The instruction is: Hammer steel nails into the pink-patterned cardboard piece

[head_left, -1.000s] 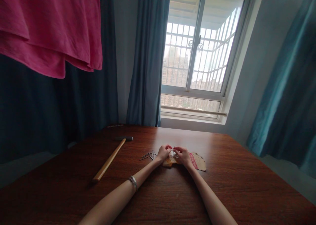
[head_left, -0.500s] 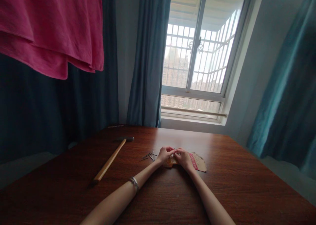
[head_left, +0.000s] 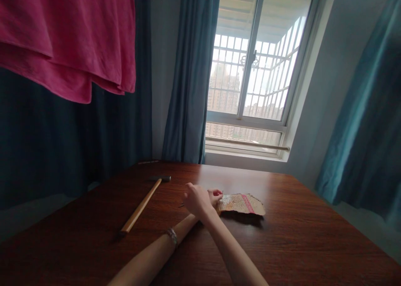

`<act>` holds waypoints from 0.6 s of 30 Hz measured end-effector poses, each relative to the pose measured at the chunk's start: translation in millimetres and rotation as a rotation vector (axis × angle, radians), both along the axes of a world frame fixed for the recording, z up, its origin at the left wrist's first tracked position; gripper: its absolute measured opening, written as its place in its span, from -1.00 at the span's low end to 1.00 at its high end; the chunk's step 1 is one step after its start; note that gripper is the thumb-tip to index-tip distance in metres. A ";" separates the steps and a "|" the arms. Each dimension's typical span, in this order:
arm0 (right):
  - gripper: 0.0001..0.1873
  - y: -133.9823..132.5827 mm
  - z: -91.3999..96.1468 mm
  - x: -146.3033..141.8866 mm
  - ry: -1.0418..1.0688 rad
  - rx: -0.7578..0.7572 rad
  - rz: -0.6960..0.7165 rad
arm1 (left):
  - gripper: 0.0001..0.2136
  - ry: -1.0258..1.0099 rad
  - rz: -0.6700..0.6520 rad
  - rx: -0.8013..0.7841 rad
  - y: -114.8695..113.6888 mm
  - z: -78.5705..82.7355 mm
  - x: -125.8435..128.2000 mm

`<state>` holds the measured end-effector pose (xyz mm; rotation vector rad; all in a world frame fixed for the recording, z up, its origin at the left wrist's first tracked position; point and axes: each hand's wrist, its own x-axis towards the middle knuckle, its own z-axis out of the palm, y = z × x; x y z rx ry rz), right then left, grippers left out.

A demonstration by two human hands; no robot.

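Observation:
A flat tan wooden piece (head_left: 242, 204) with dotted holes and a pink stripe lies on the dark wooden table (head_left: 282, 244). My left hand (head_left: 216, 195) is pinched at its left edge around a thin upright nail (head_left: 222, 191); most of this hand is hidden behind my right hand. My right hand (head_left: 194, 200) has crossed over my left forearm and hovers over the spot where loose nails (head_left: 181, 205) lie, covering nearly all of them. Its fingers curl away from me, so I cannot see whether they hold anything. A bracelet (head_left: 171, 235) is on my left wrist.
A hammer (head_left: 141, 205) with a long wooden handle lies to the left of my hands, head pointing away. Blue curtains (head_left: 188, 77) flank a barred window (head_left: 250, 72) behind the table. Pink cloth (head_left: 65, 35) hangs at upper left.
My right hand left the nail on the wooden piece and swung left across my left arm to the loose nails. My left hand stayed at the piece. The view shifted slightly.

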<state>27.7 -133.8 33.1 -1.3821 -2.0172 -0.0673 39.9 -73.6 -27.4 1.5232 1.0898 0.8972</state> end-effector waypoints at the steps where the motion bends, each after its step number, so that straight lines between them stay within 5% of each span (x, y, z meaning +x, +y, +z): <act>1: -0.76 -2.4 -0.8 -30.4 -0.065 -0.069 0.106 | -0.86 0.022 0.035 0.062 0.7 -2.0 0.1; 4: -0.69 -5.6 -11.0 -108.7 -0.217 -0.252 0.300 | -0.82 0.107 0.048 0.228 5.8 -11.9 -0.3; 8: -0.51 -6.2 -25.8 -163.8 -0.375 -0.432 0.292 | -0.78 0.173 0.056 0.362 12.9 -23.0 -1.1; 18: -0.56 4.5 -28.9 -165.1 -0.226 -0.492 0.092 | -0.77 0.189 0.057 0.390 11.5 -21.4 -2.0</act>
